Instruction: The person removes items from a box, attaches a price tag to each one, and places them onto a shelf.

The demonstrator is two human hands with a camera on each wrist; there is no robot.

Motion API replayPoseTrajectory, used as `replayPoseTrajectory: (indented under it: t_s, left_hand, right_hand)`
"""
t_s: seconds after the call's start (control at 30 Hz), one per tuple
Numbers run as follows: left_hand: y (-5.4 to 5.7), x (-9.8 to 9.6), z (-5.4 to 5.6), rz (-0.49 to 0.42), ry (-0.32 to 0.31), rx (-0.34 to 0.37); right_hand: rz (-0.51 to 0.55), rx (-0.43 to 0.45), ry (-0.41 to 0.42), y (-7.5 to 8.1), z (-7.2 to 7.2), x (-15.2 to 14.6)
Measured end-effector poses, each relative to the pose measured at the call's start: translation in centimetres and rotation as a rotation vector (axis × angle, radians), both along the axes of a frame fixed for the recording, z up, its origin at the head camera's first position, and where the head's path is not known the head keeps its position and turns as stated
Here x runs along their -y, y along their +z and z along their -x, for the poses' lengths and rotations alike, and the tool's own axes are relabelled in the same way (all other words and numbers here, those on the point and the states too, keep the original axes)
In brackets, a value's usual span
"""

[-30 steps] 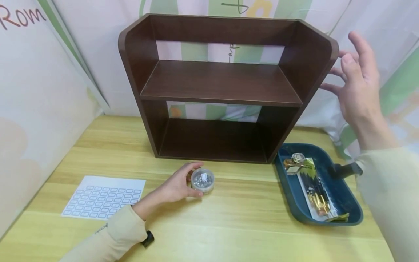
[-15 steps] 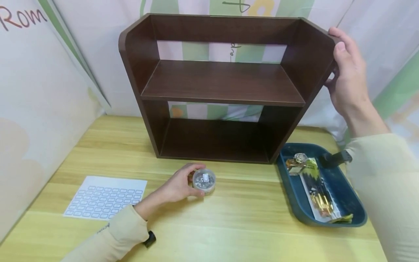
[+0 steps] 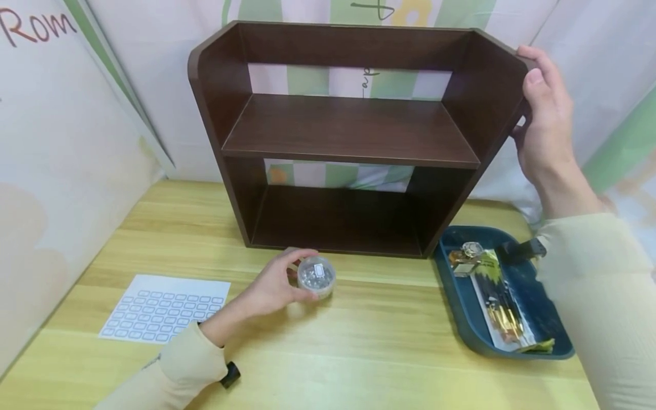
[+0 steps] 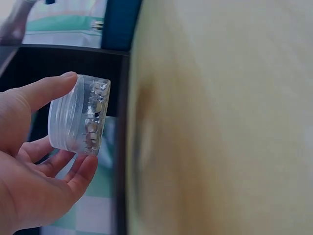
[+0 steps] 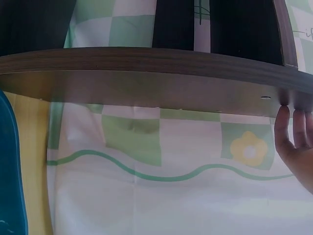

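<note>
My left hand (image 3: 271, 285) grips a small round clear plastic jar (image 3: 316, 278) by its sides, thumb across from the fingers. A small white label sits on its lid. In the left wrist view, shiny silvery pieces lie at the bottom of the jar (image 4: 80, 115), which is raised a little off the table. Up at the right, my right hand (image 3: 547, 117) holds the side panel of a dark brown two-tier shelf (image 3: 348, 128), thumb at the front edge. The right wrist view has its fingertips (image 5: 283, 115) against the panel's outer face.
A blue tray (image 3: 451, 319) at the right, close to the shelf's foot, carries a pack of brushes (image 3: 499, 313) and a small amber glass bottle (image 3: 465, 261). On the left lies a white sheet of blank labels (image 3: 164, 307), partly under the left forearm. Printed curtains (image 3: 77, 171) hang around the table.
The right hand came in from beside the shelf and took hold of its upper right side. The left hand has lifted the jar slightly from the table.
</note>
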State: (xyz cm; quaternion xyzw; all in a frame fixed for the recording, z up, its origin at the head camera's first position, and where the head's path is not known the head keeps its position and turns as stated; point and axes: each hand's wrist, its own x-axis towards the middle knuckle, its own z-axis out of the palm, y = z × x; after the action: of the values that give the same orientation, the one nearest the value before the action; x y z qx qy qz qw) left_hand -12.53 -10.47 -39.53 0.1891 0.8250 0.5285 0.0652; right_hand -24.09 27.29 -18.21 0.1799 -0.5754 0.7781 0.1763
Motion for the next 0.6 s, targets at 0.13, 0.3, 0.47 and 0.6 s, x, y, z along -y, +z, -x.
replayPoseTrajectory:
  t_s: [0.13, 0.3, 0.47, 0.6]
  left_hand:
    - [1.8, 0.3, -0.1, -0.026, 0.006, -0.079]
    - [5.0, 0.8, -0.2, -0.063, 0.024, -0.179]
    - [8.6, 1.0, 0.2, -0.082, 0.046, -0.274]
    - [11.7, 1.0, 0.7, -0.128, 0.057, -0.329]
  right_hand:
    - [-0.016, -0.028, -0.018, -0.2, 0.1, 0.1]
    - [-0.022, -0.049, -0.032, -0.4, 0.0, 0.2]
    - [-0.026, -0.083, -0.032, -0.7, 0.1, 0.2]
    - [-0.043, -0.101, -0.036, -0.7, 0.3, 0.2]
